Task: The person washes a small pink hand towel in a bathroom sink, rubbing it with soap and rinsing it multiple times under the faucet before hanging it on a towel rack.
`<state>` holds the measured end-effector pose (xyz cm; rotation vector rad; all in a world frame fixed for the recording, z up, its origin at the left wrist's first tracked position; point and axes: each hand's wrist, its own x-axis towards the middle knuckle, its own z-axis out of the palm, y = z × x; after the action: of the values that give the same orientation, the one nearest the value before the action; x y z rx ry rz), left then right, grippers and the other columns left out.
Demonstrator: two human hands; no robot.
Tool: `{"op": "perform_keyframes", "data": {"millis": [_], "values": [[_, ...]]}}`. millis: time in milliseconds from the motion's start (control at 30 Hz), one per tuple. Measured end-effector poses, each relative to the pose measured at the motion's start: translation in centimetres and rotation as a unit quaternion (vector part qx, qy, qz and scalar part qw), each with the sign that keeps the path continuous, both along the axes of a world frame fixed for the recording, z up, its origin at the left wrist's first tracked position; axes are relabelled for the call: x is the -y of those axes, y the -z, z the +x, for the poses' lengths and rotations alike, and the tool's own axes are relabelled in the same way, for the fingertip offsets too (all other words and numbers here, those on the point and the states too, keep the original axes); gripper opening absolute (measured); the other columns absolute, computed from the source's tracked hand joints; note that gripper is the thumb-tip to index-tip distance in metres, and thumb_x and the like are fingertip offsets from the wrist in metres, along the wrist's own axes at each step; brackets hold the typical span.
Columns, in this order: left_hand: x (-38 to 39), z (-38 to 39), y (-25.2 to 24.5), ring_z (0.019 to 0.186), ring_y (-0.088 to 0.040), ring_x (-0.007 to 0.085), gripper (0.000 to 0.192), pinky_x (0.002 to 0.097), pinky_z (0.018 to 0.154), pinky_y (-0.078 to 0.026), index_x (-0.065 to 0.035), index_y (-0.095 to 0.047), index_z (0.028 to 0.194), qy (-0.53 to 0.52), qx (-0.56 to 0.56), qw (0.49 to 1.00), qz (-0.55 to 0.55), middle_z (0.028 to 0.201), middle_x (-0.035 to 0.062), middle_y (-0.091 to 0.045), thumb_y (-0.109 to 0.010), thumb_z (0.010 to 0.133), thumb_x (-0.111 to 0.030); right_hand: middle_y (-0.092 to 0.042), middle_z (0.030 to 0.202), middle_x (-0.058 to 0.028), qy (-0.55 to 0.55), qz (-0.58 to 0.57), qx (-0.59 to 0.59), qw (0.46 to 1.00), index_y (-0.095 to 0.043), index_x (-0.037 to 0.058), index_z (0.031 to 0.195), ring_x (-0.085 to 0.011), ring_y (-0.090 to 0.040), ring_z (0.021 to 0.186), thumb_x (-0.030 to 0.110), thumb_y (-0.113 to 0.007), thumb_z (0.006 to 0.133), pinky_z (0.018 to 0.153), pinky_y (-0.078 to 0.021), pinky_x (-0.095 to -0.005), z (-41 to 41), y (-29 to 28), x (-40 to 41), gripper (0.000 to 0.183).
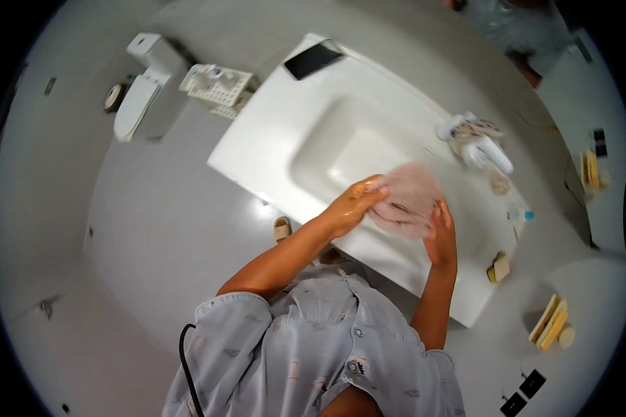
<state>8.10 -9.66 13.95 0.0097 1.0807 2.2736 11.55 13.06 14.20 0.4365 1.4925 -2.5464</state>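
Observation:
A pink cloth (404, 195), blurred and bunched, is stretched between my two hands above the white washbasin counter. My left hand (353, 204) pinches its left side with the thumb on top, and the skin glistens as if wet. On the opposite side, my right hand (441, 234) grips the cloth's lower right edge, its fingers partly behind the fabric. Below and beyond the hands lies the rectangular sink basin (326, 151), partly covered by the cloth and the left hand.
A dark phone (314, 60) lies on the counter's far left corner. Along the back stand a white faucet (485, 152) and a beige scrunched item (498, 183); a sponge (498, 268) rests at right. Left are a plastic rack (221, 89), a toilet (138, 107) and a slipper (281, 229).

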Motion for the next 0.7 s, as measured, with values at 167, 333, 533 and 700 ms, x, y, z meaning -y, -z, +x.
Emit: {"op": "perform_keyframes", "data": {"millis": [167,333,533,700], "values": [[4.9,-0.3,0.8,0.107,-0.052,0.0114,0.034,0.0275,0.096,-0.041,-0.0058,-0.054,0.127,-0.048,-0.234,0.953,-0.185,0.113,0.002,-0.058,-0.058,0.093,-0.009,-0.063,0.11,-0.0054,-0.162,0.218,-0.054,0.961,-0.057,-0.0001,0.121,-0.0173,-0.058,0.107,0.017,-0.064,0.092,0.095,-0.0454,-0.0323,-0.8,-0.3,6.2,0.034],[12.8,0.8,-0.4,0.094,-0.05,0.0112,0.018,0.0261,0.084,-0.042,-0.0074,-0.054,0.097,-0.194,-0.155,0.951,-0.183,0.091,0.0007,-0.052,-0.068,0.086,-0.008,-0.058,0.095,0.0001,-0.055,0.093,-0.037,0.993,-0.061,0.0061,0.099,-0.0091,-0.053,0.09,0.019,-0.068,0.091,0.083,-0.0438,-0.0255,-2.7,-0.2,9.5,0.017],[22.3,2.4,2.2,0.088,-0.045,0.0119,0.018,0.0246,0.076,-0.04,-0.0075,-0.054,0.094,-0.424,-0.151,0.809,-0.379,0.093,0.0012,-0.045,-0.07,0.088,-0.014,-0.06,0.105,-0.0032,-0.086,0.286,-0.133,0.945,-0.06,0.0011,0.11,-0.0135,-0.056,0.098,0.013,-0.068,0.089,0.092,-0.0428,-0.0275,-7.9,-1.6,19.9,0.025],[26.1,-0.3,6.0,0.117,-0.04,0.0404,0.048,0.0486,0.101,-0.036,-0.0024,-0.054,0.129,-0.355,-0.25,0.626,-0.647,0.124,0.0264,-0.041,-0.067,0.089,-0.027,-0.045,0.141,-0.017,-0.105,0.52,-0.292,0.796,-0.048,0.0065,0.136,-0.0318,-0.037,0.135,0.014,-0.068,0.085,0.113,-0.0281,-0.0443,-13.8,3.2,29.8,0.055]]}}
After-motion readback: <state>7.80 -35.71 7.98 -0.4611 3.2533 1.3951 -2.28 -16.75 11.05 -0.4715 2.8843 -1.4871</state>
